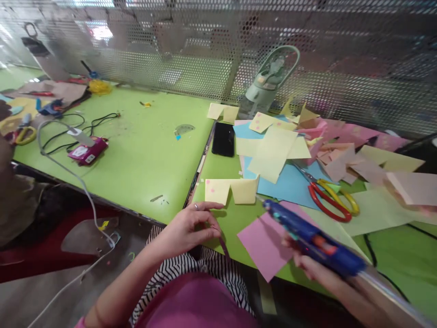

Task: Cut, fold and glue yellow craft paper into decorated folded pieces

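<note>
My right hand (317,264) is wrapped round a blue glue gun (314,237), whose nozzle points at the right end of a cut yellow paper piece (244,190). Pink dots mark the left part of that piece. My left hand (191,228) rests at the table edge, its index finger stretched to the paper's lower left edge. Its thumb and other fingers curl together near a thin dark strip (223,248); whether they grip it is hard to tell. Under the glue gun lies a pink paper square (266,243).
Red-and-yellow scissors (332,200), blue sheets (290,187) and paper scraps lie to the right. A black phone (223,139) and a green bottle (261,93) stand farther back. A purple power adapter (88,151) with cables is left. A person's sleeve (13,191) shows far left.
</note>
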The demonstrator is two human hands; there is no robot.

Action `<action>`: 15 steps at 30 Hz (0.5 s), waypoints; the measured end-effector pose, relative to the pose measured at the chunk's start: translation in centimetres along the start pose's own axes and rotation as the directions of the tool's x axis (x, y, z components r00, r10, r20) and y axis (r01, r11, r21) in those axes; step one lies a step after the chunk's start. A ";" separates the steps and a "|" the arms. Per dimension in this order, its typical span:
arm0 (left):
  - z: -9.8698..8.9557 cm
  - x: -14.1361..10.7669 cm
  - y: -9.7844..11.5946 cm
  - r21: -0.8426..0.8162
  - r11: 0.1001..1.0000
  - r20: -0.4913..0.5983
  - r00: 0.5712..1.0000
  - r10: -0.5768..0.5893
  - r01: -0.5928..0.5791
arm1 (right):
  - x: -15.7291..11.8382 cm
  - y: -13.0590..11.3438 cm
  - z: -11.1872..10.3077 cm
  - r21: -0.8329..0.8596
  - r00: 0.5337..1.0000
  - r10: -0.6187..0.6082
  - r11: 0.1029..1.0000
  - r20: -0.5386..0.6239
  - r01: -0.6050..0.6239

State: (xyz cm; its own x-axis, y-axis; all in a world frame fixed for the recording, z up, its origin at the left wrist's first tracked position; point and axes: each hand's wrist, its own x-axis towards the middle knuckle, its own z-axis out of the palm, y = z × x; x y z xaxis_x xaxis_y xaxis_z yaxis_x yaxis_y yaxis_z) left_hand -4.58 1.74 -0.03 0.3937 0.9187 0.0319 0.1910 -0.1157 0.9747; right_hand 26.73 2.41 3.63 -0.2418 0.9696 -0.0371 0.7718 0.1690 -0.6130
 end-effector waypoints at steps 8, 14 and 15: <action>-0.1 0.1 0.0 0.038 0.999 0.042 0.999 -0.007 0.006 | 2.6 -5.2 2.7 -0.015 0.990 -0.118 0.993 0.072 0.120; -0.2 0.4 0.1 0.017 0.998 0.055 0.997 -0.055 0.054 | 3.4 -6.4 2.9 -0.031 0.992 -0.050 0.998 0.115 0.054; -0.2 0.5 0.0 0.008 0.998 0.056 0.996 -0.064 0.064 | 3.6 -6.4 3.0 -0.031 0.989 -0.036 0.999 0.144 0.041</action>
State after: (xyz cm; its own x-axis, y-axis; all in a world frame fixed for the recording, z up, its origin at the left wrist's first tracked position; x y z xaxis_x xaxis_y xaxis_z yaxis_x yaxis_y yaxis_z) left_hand -4.55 2.25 0.07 0.4304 0.9016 -0.0434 0.2227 -0.0595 0.9731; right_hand 19.16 4.28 5.08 -0.3517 0.9273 -0.1283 0.7792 0.2140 -0.5891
